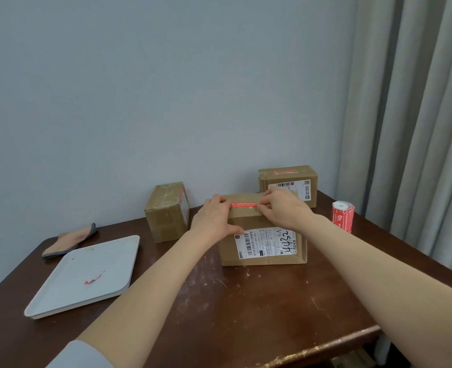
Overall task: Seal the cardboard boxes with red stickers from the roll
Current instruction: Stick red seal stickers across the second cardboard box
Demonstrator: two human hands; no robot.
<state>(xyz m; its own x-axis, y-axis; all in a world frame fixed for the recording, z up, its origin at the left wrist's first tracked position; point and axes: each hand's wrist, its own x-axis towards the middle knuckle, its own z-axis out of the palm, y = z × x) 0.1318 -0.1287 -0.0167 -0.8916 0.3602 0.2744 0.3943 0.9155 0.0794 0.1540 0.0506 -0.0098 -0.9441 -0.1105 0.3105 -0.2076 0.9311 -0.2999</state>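
A brown cardboard box (246, 220) with a white shipping label (268, 241) is set near the middle of a dark brown wooden table (246, 301). A long red sticker strip (244, 205) is stretched along the box's top, by its front edge. The strip's left end is covered by the bent fingers of the left hand (214, 216), and its thumb is pressed across the front face, so the box is gripped. The strip's right end is pinched in the curled fingers of the right hand (283, 208). A red printed sticker roll (342, 216) is stood upright to the right of the box. A second taped cardboard box (167, 211) is placed behind on the left, and a third cardboard box (288, 181), with a red sticker on top, is at the back right. A white square tray (86, 261) holding a red paper scrap (94, 278) is laid at the left, just beside a folded tan cloth (71, 240).
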